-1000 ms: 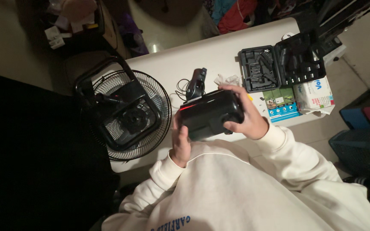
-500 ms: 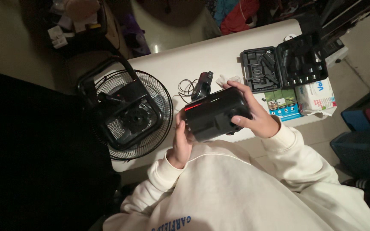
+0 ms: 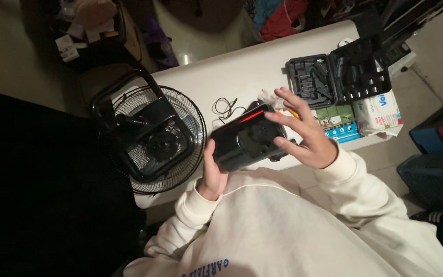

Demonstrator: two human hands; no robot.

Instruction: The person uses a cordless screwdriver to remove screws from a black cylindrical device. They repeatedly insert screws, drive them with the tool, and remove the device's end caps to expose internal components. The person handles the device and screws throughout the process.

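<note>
Head camera, looking down from above: a person in a cream sweatshirt is sitting at a white table [image 3: 242, 72] and holding a black box-shaped device with a red stripe [image 3: 246, 139] in both hands, raised just above the table's near edge and close to the chest. The left hand [image 3: 213, 172] is gripping the device's lower left end, fingers wrapped under it. The right hand [image 3: 306, 131] is cupping the right side, fingers spread wide across the top face rather than clenched.

On the table behind the device, a thin coiled black cable [image 3: 225, 107] is lying loose. Further right, an open black tool case [image 3: 337, 77] is sitting beside a white packet of wipes [image 3: 378, 113] and a green and blue box [image 3: 338, 123]. A black floor fan [image 3: 152, 136] is standing at the table's left end.

The person appears to be turning the device over to inspect it; any further turning calls for a firm grip from the left hand while the right shifts.
</note>
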